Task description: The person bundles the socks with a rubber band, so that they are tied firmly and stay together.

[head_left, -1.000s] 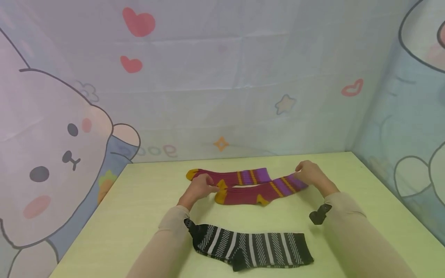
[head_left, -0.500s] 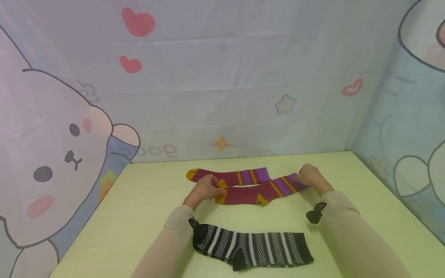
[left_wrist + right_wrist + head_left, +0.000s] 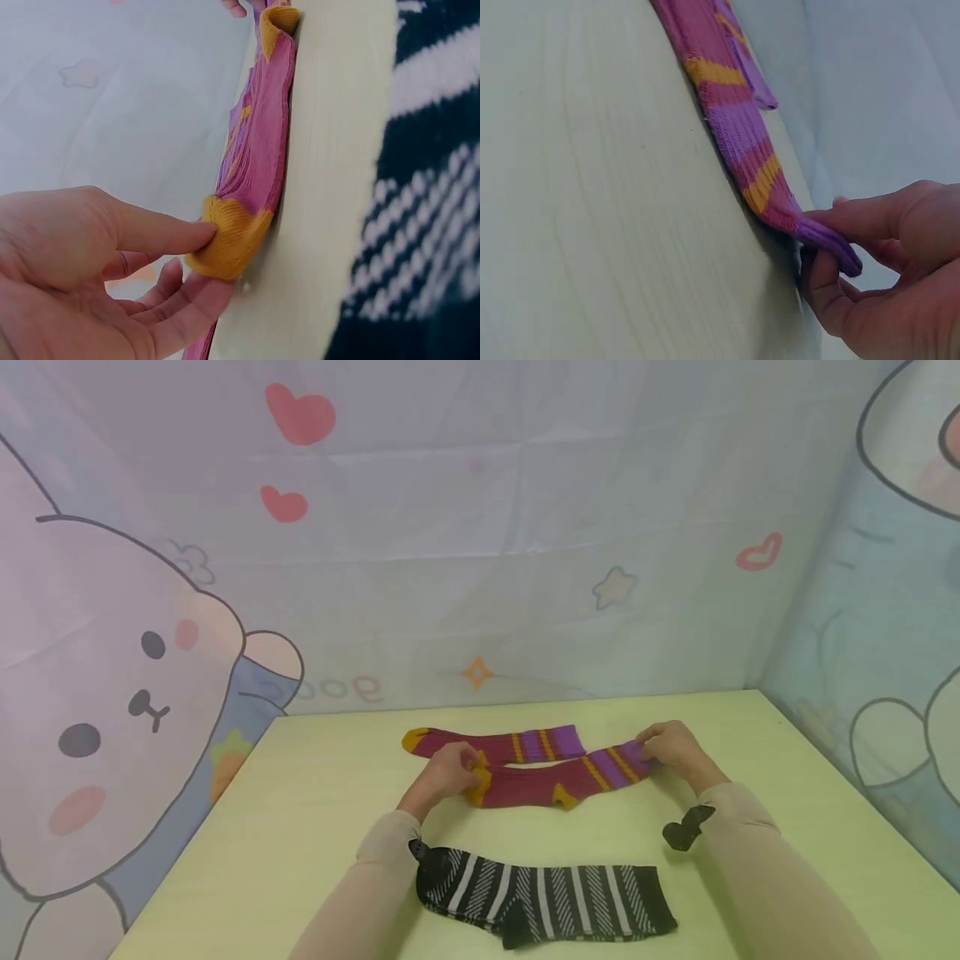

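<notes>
A maroon sock (image 3: 525, 784) with mustard toe and heel and a purple-striped cuff lies across the far part of the table. My left hand (image 3: 447, 771) pinches its mustard toe (image 3: 229, 238) between thumb and fingers. At the other end my right hand (image 3: 672, 747) pinches the purple cuff (image 3: 829, 238), which is lifted a little off the table in the right wrist view. Just behind lies a matching maroon sock (image 3: 487, 745), its toe to the left and its purple cuff to the right; the front sock and my left hand overlap it.
Nearer to me a black sock (image 3: 555, 902) with white stripes and herringbone bands lies flat between my forearms. The pale yellow table (image 3: 315, 827) ends at a printed cloth backdrop (image 3: 525, 568) behind, with another cloth side (image 3: 862, 635) at the right.
My left hand has moved slightly right and now pinches the toe of the front sock. The right hand has dipped a little, keeping hold of the cuff. The other socks lie as before.
</notes>
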Demonstrator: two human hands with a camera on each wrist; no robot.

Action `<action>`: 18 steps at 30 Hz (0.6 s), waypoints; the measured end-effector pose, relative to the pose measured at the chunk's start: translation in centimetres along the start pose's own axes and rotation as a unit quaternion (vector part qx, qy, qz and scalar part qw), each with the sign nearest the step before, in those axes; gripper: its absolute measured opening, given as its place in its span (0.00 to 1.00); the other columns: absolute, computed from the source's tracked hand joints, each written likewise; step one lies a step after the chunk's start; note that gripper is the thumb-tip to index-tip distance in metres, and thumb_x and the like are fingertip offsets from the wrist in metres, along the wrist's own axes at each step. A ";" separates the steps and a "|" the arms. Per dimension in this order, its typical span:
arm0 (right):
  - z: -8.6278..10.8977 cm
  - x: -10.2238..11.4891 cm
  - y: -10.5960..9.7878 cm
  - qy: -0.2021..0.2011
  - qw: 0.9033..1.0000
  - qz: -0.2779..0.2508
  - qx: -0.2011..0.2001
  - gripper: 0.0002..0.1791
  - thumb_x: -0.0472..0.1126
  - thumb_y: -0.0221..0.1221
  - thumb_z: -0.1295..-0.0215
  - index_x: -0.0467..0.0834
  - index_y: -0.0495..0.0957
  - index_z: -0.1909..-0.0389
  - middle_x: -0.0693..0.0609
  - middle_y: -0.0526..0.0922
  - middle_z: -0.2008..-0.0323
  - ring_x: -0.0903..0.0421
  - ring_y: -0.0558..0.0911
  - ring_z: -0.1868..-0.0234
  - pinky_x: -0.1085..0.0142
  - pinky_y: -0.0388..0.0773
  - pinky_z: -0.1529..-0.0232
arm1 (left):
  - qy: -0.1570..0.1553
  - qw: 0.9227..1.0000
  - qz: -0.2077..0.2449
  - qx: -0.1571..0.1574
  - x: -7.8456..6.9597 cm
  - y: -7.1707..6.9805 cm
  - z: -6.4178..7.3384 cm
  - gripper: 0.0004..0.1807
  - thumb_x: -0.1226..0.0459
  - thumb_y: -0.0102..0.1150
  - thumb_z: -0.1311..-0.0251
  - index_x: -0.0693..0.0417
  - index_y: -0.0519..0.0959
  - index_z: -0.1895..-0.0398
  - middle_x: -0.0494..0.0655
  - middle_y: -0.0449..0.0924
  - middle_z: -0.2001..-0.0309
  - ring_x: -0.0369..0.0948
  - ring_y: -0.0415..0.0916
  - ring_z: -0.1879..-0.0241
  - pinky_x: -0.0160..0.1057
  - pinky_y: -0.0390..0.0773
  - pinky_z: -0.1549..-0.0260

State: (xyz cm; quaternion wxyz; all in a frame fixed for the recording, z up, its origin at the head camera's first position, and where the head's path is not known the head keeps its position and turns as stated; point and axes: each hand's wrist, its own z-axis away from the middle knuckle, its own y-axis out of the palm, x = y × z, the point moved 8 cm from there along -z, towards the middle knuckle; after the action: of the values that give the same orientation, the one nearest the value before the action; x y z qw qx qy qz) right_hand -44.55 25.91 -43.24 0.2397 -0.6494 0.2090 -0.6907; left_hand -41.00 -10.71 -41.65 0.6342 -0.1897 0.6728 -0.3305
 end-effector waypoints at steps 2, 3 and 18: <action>0.1 -0.3 0.1 0.012 0.999 -0.039 0.008 0.19 0.26 0.61 0.46 0.26 0.80 0.51 0.33 0.76 0.47 0.48 0.73 0.57 0.64 0.74 0.61 | 0.002 1.000 0.011 0.000 0.0 0.0 0.1 0.12 0.73 0.67 0.42 0.61 0.80 0.55 0.53 0.78 0.58 0.49 0.74 0.59 0.43 0.80 0.60; 0.1 -0.5 0.1 0.019 0.998 -0.058 0.010 0.20 0.26 0.62 0.45 0.26 0.80 0.50 0.33 0.76 0.46 0.50 0.74 0.57 0.65 0.75 0.61 | 0.003 1.000 0.018 -0.002 -0.1 0.0 0.1 0.11 0.74 0.66 0.42 0.61 0.80 0.56 0.54 0.78 0.57 0.50 0.75 0.57 0.44 0.80 0.59; 1.0 0.7 0.7 0.024 0.977 -0.201 0.060 0.28 0.27 0.60 0.35 0.25 0.66 0.35 0.28 0.60 0.30 0.64 0.78 0.58 0.70 0.79 0.53 | 0.025 0.996 0.088 0.003 -0.6 -0.3 0.2 0.11 0.76 0.56 0.40 0.67 0.84 0.56 0.56 0.82 0.56 0.45 0.78 0.66 0.38 0.80 0.66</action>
State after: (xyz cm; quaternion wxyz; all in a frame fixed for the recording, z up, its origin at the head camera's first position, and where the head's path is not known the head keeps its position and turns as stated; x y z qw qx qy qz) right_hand -43.50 24.96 -43.03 0.1293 -0.6457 0.0382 -0.7516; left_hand -40.74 -10.61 -40.99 0.6440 -0.1199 0.7017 -0.2801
